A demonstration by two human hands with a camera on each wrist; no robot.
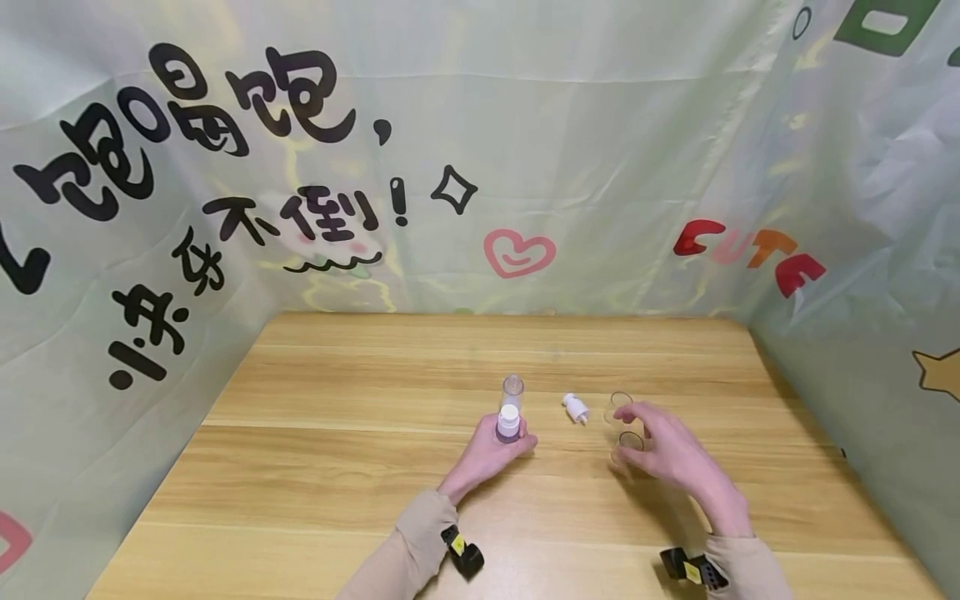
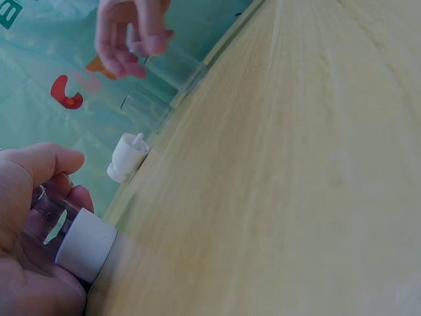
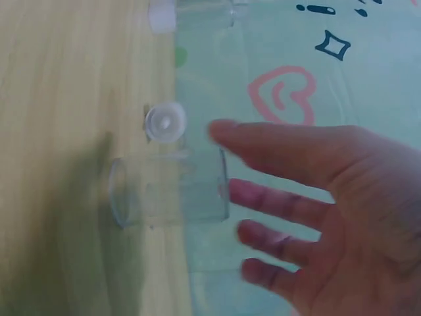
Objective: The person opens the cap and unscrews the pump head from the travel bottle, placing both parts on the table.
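My left hand (image 1: 487,450) has its fingers and thumb curled round a clear cylindrical bottle (image 1: 513,388) with a white part (image 2: 87,246) at the table end. Fingers hide some of its clear wall. To its right is a small white pump-like piece (image 1: 576,408) with a thin stem. My right hand (image 1: 667,446) is held with thumb and fingers spread apart beside two clear open cylinders. Its fingertips are right at the rim of one clear cylinder (image 3: 168,204) in the right wrist view, with nothing gripped. The other clear cylinder (image 2: 146,108) stands close by.
Everything rests on a wood-grain table (image 1: 337,467). Behind it and along both sides hangs a pale printed cloth (image 1: 600,167) with dark lettering and a pink heart. A dark wrist camera (image 1: 462,553) is strapped at the left sleeve, another wrist camera (image 1: 693,569) at the right sleeve.
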